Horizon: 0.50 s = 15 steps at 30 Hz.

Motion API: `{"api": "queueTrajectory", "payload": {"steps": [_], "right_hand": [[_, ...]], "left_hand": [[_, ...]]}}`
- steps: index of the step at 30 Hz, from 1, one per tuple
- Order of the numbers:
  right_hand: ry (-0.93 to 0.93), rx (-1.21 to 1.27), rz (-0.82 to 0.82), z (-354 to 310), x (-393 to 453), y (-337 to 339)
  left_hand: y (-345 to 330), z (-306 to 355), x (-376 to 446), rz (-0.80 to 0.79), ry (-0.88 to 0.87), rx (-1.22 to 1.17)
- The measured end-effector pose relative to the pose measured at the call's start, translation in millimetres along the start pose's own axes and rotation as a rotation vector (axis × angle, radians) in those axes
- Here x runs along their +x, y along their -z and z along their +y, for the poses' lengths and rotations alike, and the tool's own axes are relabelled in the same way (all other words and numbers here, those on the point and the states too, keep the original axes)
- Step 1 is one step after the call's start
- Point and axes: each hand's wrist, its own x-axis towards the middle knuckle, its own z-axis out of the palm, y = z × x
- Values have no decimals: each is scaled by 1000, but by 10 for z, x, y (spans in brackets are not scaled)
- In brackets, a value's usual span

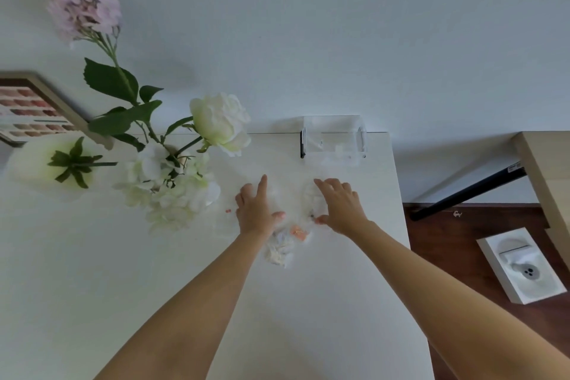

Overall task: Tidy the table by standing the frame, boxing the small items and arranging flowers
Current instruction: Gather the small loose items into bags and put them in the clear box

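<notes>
A pile of small pale items point(282, 245), some white and one orange-pink point(298, 232), lies on the white table point(92, 271). My left hand point(254, 210) rests flat on the table at the pile's left, fingers apart. My right hand point(340, 203) lies over the pile's right part, fingers spread; what is under it is hidden. A clear box point(334, 140) stands at the table's back edge beyond both hands. White flowers point(172, 191), a white rose point(220, 122) and a pink stem point(83, 0) stand at the left. A frame point(34, 108) stands leaning at the far left.
A tiny orange bit point(228, 211) lies left of my left hand. The table's right edge runs close to my right arm. Beyond it is dark floor with a white carton point(521, 265) and a wooden table point(546, 170) with a black leg.
</notes>
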Motion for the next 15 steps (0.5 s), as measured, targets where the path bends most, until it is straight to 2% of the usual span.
{"api": "queueTrajectory", "payload": {"steps": [4, 8, 15], "right_hand": [[-65, -97, -13, 63, -101, 31], [-128, -57, -21, 154, -194, 51], [-221, 227, 92, 365, -298, 290]], "left_hand": [[8, -22, -53, 1, -28, -28], [70, -31, -61, -10, -64, -122], [317, 216, -79, 105, -168, -281]]}}
